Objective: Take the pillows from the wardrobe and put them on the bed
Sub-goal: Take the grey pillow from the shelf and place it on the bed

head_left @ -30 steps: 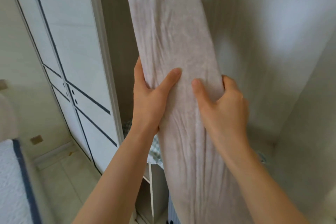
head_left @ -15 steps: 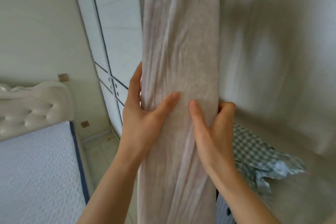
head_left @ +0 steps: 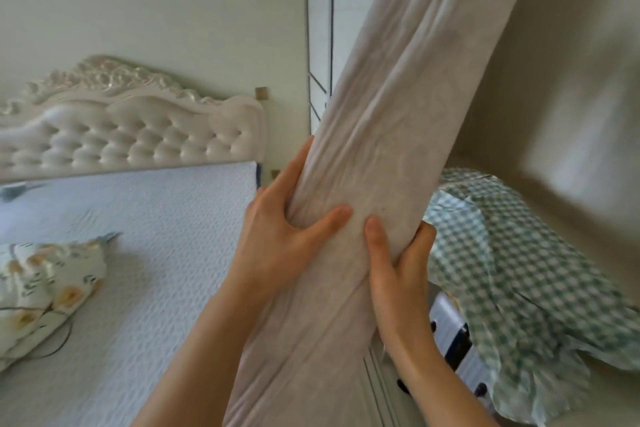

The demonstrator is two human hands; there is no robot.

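A long pale beige pillow (head_left: pixel 401 107) stands tilted in front of me, its top leaning right toward the open wardrobe (head_left: pixel 561 87). My left hand (head_left: pixel 284 236) grips its left side and my right hand (head_left: pixel 398 274) grips its right side, thumbs almost touching on the front. The bed (head_left: pixel 166 253) with a white quilted mattress lies to the left. A floral-patterned pillow (head_left: pixel 41 284) rests on the mattress at the far left edge of the view.
A tufted cream headboard (head_left: pixel 131 135) stands against the wall. A green-checked cloth (head_left: pixel 526 274) lies crumpled on the wardrobe shelf at right. White wardrobe doors (head_left: pixel 318 28) with dark lines rise behind the pillow. Drawer fronts (head_left: pixel 453 336) show below the shelf.
My view has swung left from the wardrobe toward the bed, bringing the headboard and floral pillow into sight. The beige pillow has tilted, top to the right. Both hands keep their grip.
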